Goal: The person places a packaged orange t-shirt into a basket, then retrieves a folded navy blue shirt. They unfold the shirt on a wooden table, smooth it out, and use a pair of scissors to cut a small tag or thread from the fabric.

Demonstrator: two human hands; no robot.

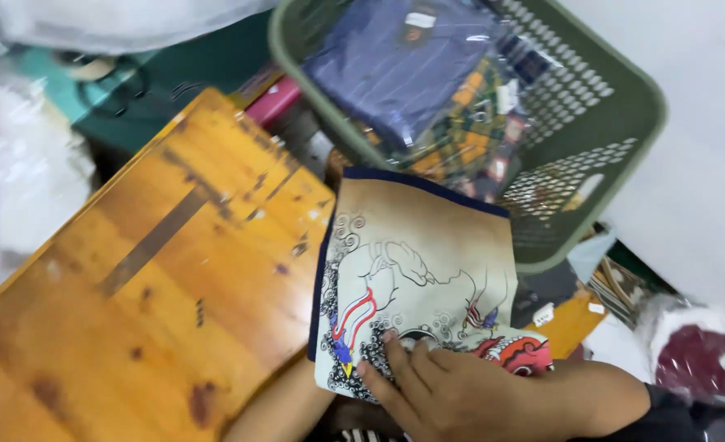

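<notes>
A folded cream cloth (416, 245) with a navy edge and a drawn figure in black, red and blue hangs over the right edge of the wooden table (141, 278). My right hand (436, 389) lies on the cloth's lower part, fingers spread flat against the print, its arm coming in from the lower right. My left forearm (276, 409) runs under the cloth's lower left corner. The left hand itself is hidden beneath the fabric.
A green plastic basket (616, 139) behind the cloth holds several folded shirts in clear wrapping, a blue striped one (395, 65) on top. Clear plastic bags (19, 172) lie at the left. A dark red bundle in plastic (698, 356) sits at the right.
</notes>
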